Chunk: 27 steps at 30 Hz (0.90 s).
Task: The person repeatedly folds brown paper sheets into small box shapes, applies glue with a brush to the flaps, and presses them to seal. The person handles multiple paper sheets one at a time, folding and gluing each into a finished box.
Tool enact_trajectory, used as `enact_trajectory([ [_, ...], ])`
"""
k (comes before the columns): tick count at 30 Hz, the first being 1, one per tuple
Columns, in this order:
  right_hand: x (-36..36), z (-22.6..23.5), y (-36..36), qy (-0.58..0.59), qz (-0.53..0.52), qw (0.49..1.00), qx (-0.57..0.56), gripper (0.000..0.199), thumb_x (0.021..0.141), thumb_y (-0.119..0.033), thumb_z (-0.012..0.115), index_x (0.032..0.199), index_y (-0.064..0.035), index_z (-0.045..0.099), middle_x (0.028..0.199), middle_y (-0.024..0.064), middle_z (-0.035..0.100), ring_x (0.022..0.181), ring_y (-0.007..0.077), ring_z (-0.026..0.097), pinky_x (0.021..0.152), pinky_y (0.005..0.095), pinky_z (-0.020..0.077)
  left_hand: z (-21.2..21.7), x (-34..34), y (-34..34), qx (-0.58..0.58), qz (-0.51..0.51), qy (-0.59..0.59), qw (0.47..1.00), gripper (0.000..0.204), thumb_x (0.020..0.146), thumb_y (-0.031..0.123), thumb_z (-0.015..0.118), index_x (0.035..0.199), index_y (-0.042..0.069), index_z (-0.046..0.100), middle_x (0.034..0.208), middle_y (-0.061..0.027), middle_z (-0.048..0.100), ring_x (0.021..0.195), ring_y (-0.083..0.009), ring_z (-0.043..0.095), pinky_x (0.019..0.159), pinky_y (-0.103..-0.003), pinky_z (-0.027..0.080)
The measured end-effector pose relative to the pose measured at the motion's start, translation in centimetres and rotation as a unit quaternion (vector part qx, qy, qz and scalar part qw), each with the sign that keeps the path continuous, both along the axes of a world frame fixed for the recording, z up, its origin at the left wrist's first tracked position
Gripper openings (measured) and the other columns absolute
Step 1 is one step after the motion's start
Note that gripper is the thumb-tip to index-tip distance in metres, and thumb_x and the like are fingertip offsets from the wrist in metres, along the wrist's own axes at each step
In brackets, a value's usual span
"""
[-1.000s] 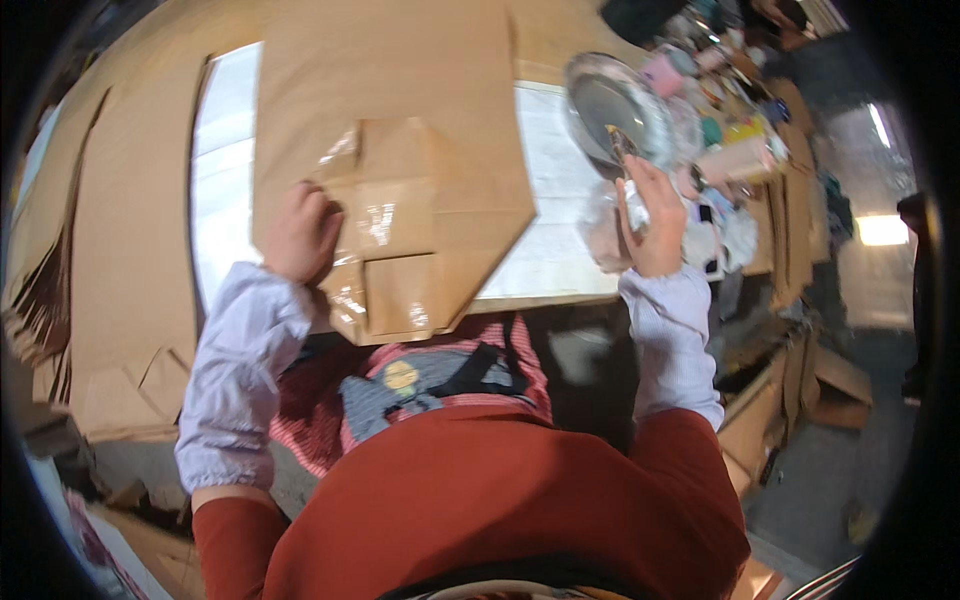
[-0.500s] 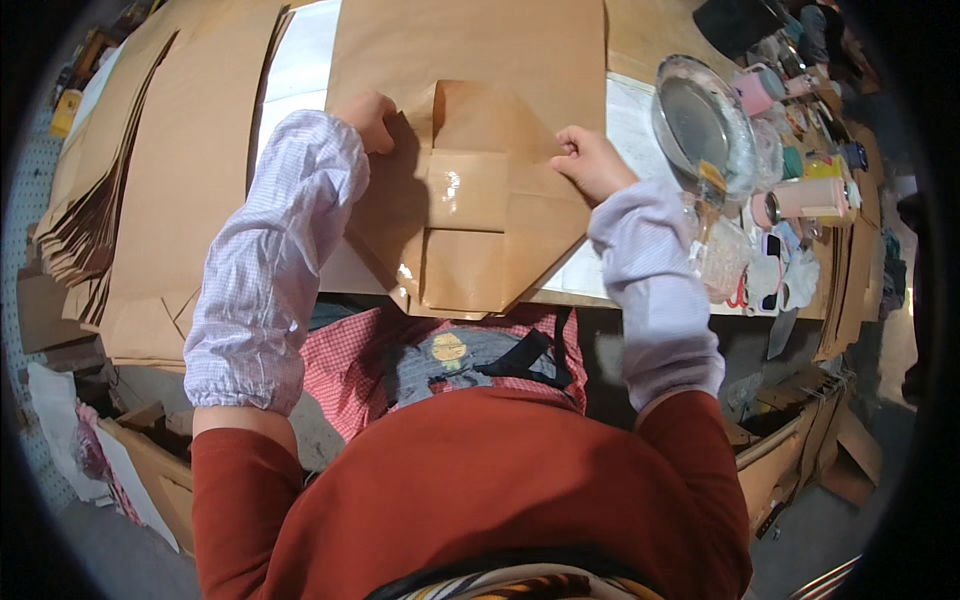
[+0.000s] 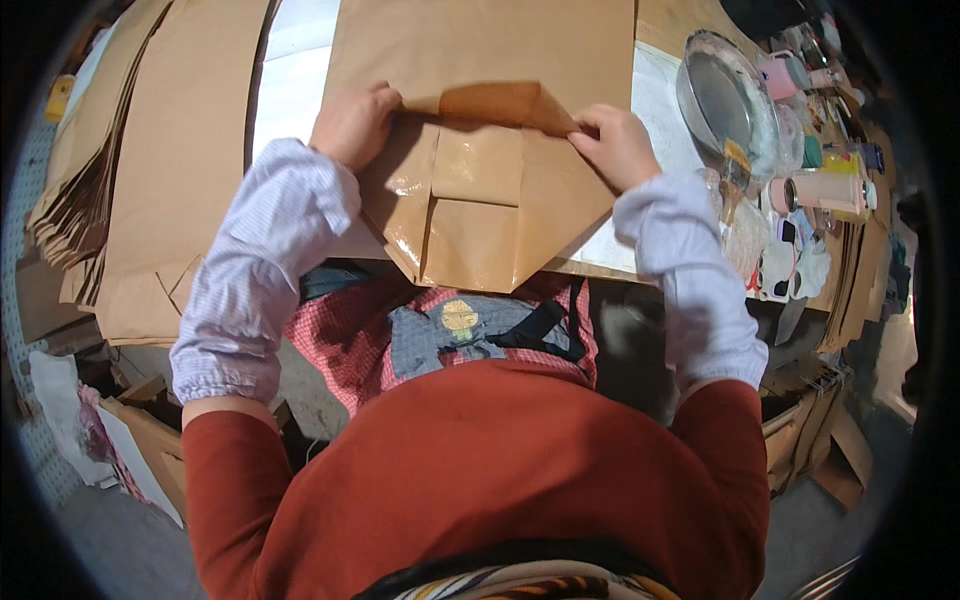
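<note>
A large brown kraft paper bag point(image 3: 485, 45) lies on the table in front of me, its folded bottom end toward my body. Shiny wet-looking patches show on that end. A bottom flap point(image 3: 490, 103) stands partly raised along its far side, with a fold running between my hands. My left hand point(image 3: 355, 125) is closed on the flap's left end, fingertips pressed together. At the opposite corner, my right hand point(image 3: 617, 145) pinches the paper between thumb and fingers. Both forearms wear pale checked sleeve covers.
Stacked brown paper sheets point(image 3: 190, 160) lie to the left. At the right are a metal basin point(image 3: 722, 95), a brush point(image 3: 737, 165), a pink bottle point(image 3: 820, 193) and several small items. Cardboard boxes point(image 3: 150, 430) stand below the table.
The far flap has been lifted and folded over toward me. Both hands have moved slightly farther out with the paper's edge, and the view has shifted a little.
</note>
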State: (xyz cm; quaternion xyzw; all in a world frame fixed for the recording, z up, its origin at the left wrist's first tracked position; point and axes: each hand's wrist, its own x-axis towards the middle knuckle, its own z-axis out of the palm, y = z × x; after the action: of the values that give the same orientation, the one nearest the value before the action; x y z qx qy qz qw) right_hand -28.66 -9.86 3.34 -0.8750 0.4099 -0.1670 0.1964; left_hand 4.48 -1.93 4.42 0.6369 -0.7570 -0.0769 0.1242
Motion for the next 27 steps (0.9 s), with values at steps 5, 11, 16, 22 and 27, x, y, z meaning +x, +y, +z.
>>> enact_trajectory([
  [5, 0.5, 0.2, -0.3, 0.061, 0.082, 0.989, -0.105, 0.015, 0.073, -0.011, 0.069, 0.087, -0.0084, 0.066, 0.076, 0.0107, 0.059, 0.077, 0.0307, 0.062, 0.065, 0.0418, 0.0511, 0.7, 0.5, -1.3, 0.035, -0.073, -0.031, 0.996, 0.012, 0.075, 0.005, 0.062, 0.085, 0.005, 0.068, 0.092, -0.014, 0.067, 0.093, -0.0351, 0.063, 0.082, -0.042, 0.051],
  [11, -0.5, 0.4, 4.9, 0.119, 0.084, 0.971, -0.191, 0.022, 0.077, -0.003, 0.057, 0.098, -0.0044, 0.066, 0.091, 0.0088, 0.066, 0.085, 0.0294, 0.065, 0.069, 0.0367, 0.0539, -1.2, -0.3, 3.2, -0.082, -0.062, -0.174, 0.979, 0.023, 0.082, 0.008, 0.056, 0.103, 0.004, 0.063, 0.103, -0.0094, 0.066, 0.102, -0.0257, 0.063, 0.085, -0.035, 0.053],
  [16, -0.4, 2.1, 8.5, 0.107, 0.143, 0.975, -0.133, 0.046, 0.078, 0.0, 0.055, 0.124, -0.0035, 0.06, 0.127, 0.0147, 0.06, 0.118, 0.031, 0.058, 0.091, 0.0373, 0.0521, 0.7, -1.9, 7.0, -0.018, -0.142, -0.155, 0.978, 0.046, 0.085, 0.005, 0.051, 0.131, 0.001, 0.052, 0.14, -0.0142, 0.05, 0.135, -0.0324, 0.042, 0.11, -0.038, 0.038],
  [22, -1.4, 2.4, 9.7, -0.001, 0.108, 0.994, -0.021, 0.052, 0.073, 0.006, 0.052, 0.124, -0.0028, 0.057, 0.129, 0.0157, 0.056, 0.12, 0.0343, 0.053, 0.098, 0.042, 0.0467, 0.8, -0.7, 7.1, 0.085, -0.167, 0.081, 0.979, 0.058, 0.074, -0.007, 0.051, 0.131, 0.0, 0.052, 0.141, -0.018, 0.048, 0.134, -0.0325, 0.042, 0.112, -0.04, 0.036],
  [27, -1.8, 1.0, 12.8, -0.005, 0.02, 0.997, -0.08, 0.043, 0.07, 0.003, 0.055, 0.112, -0.001, 0.059, 0.111, 0.0159, 0.058, 0.104, 0.0349, 0.056, 0.09, 0.0428, 0.0464, 0.5, 0.5, 6.3, 0.174, -0.208, 0.236, 0.933, 0.052, 0.065, -0.006, 0.054, 0.115, 0.003, 0.064, 0.146, -0.0195, 0.044, 0.14, -0.0388, 0.032, 0.114, -0.047, 0.03],
])
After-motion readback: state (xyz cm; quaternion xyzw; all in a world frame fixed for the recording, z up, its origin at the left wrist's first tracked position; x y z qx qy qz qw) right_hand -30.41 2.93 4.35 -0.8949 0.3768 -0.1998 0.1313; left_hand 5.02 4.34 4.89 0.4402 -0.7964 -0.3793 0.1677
